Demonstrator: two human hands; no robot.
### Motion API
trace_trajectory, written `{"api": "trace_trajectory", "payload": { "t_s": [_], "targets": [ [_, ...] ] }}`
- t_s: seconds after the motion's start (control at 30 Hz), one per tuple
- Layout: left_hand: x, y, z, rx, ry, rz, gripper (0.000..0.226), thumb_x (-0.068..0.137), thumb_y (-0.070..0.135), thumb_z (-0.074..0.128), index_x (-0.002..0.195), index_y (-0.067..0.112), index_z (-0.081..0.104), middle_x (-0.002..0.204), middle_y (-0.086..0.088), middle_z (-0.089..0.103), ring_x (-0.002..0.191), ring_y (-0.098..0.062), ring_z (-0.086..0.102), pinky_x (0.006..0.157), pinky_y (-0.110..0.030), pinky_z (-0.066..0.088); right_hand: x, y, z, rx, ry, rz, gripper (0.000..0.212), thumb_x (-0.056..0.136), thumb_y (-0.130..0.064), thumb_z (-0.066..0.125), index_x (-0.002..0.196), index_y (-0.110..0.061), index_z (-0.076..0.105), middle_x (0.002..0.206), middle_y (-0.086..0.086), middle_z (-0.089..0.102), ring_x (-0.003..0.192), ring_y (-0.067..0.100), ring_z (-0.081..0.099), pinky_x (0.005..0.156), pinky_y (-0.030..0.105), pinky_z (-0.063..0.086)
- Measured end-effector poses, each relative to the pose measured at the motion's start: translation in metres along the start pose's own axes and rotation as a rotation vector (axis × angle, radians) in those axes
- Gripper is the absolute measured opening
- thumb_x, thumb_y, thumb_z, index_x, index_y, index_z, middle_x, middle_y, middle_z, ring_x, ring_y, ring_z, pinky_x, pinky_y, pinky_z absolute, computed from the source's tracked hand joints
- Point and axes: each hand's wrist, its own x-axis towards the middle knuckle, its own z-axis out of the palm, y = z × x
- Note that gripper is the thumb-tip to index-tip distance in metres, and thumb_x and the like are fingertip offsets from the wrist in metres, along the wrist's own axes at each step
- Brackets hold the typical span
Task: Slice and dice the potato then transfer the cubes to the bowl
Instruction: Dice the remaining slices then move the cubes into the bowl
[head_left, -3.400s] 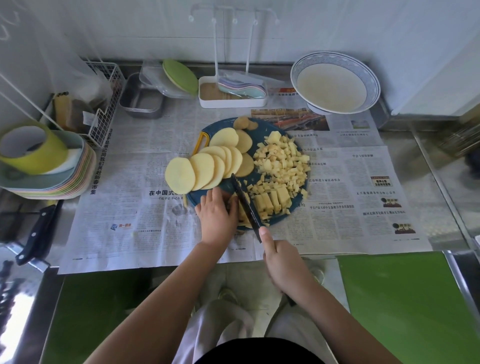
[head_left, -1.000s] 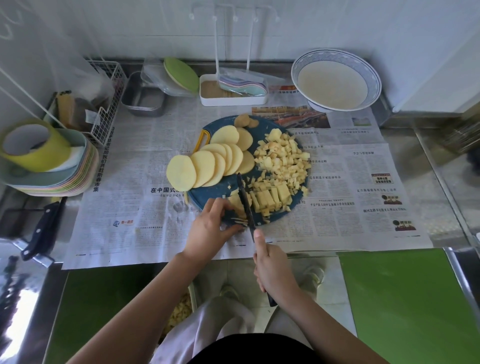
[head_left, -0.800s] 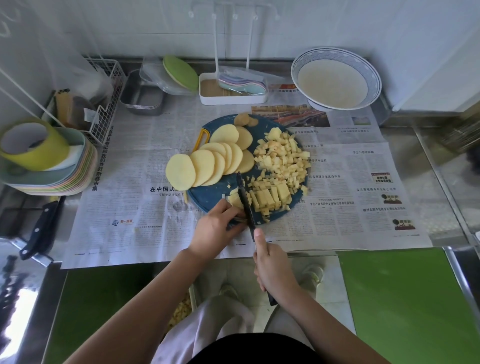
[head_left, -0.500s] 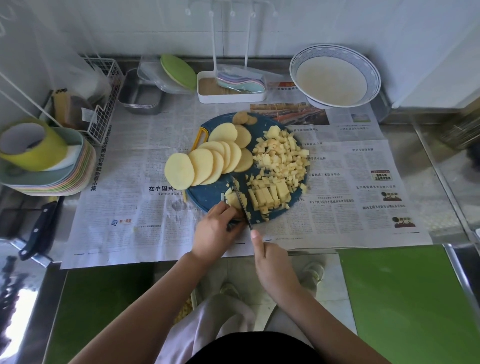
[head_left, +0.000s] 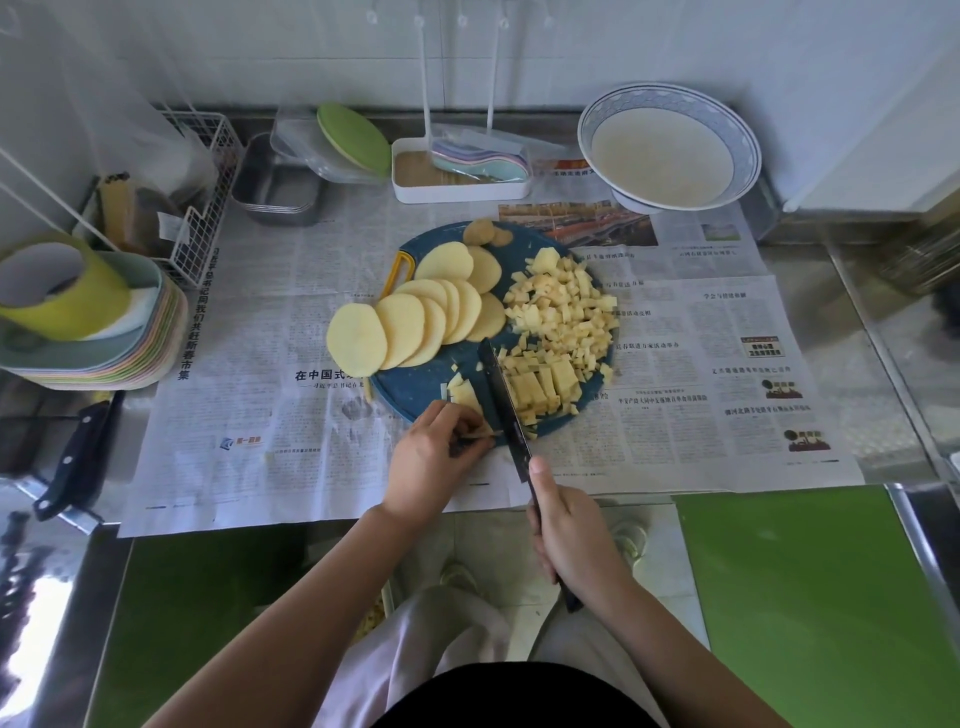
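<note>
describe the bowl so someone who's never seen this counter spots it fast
Start at the round blue cutting board on the newspaper. Look past it to the back right, by the wall: the bowl stands there. It alone is white with a blue patterned rim.

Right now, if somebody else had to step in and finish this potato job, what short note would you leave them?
Left hand holds the potato piece at the near edge of the blue cutting board. Right hand grips the knife, blade down beside that piece.
Done: a pile of cubes on the board's right side, cut strips just right of the blade.
Left to do: finish this piece, dice the strips and the fanned slices, then move all cubes to the bowl at the back right, which shows none yet.
</note>
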Motion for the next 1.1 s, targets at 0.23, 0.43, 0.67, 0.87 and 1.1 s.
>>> {"api": "trace_trajectory", "payload": {
  "t_s": [0.23,0.43,0.67,0.87,1.1],
  "targets": [
    [0.006,-0.003,-0.008,0.036,0.152,-0.06,0.02,0.092,0.026,0.056,0.096,0.007,0.06,0.092,-0.002,0.057,0.082,-0.014,0.053,0.074,-0.022,0.043,0.003,-0.012,0.008,-0.065,0.0,-0.065,0.069,0.091,-0.063,0.015,0.051,-0.01,0.035,0.037,-0.002,0.032,0.038,0.015,0.036,0.053,0.039,0.041],
    [0.022,0.002,0.01,0.17,0.257,-0.264,0.033,0.091,0.037,0.044,0.101,0.009,0.057,0.097,-0.007,0.057,0.091,-0.024,0.048,0.079,-0.028,0.025,0.002,-0.013,0.014,-0.064,-0.013,-0.026,0.073,0.091,-0.064,0.017,0.054,-0.005,0.04,0.042,0.003,0.034,0.04,0.018,0.036,0.053,0.044,0.044],
    [0.024,-0.002,0.022,0.287,0.329,-0.266,0.028,0.09,0.034,0.047,0.083,0.008,0.053,0.086,-0.011,0.053,0.082,-0.03,0.049,0.074,-0.033,0.026,0.001,-0.023,0.016,-0.172,0.006,0.014,0.067,0.091,-0.06,0.015,0.047,-0.012,0.033,0.045,-0.001,0.037,0.046,0.013,0.039,0.056,0.032,0.039],
    [0.026,-0.005,0.027,0.329,0.334,-0.249,0.025,0.088,0.033,0.048,0.08,0.009,0.051,0.084,-0.011,0.052,0.082,-0.028,0.045,0.073,-0.035,0.026,0.005,-0.027,0.014,-0.248,0.018,0.034,0.064,0.101,-0.05,0.019,0.049,-0.015,0.033,0.048,-0.002,0.038,0.047,0.009,0.038,0.047,0.02,0.027],
    [0.028,-0.009,0.028,0.353,0.291,-0.211,0.022,0.089,0.029,0.043,0.083,0.009,0.049,0.089,-0.012,0.054,0.084,-0.023,0.037,0.073,-0.035,0.023,0.007,-0.028,0.014,-0.264,0.009,0.063,0.064,0.101,-0.05,0.018,0.05,-0.015,0.035,0.05,-0.002,0.04,0.049,0.011,0.04,0.048,0.02,0.029]
  ]
}}
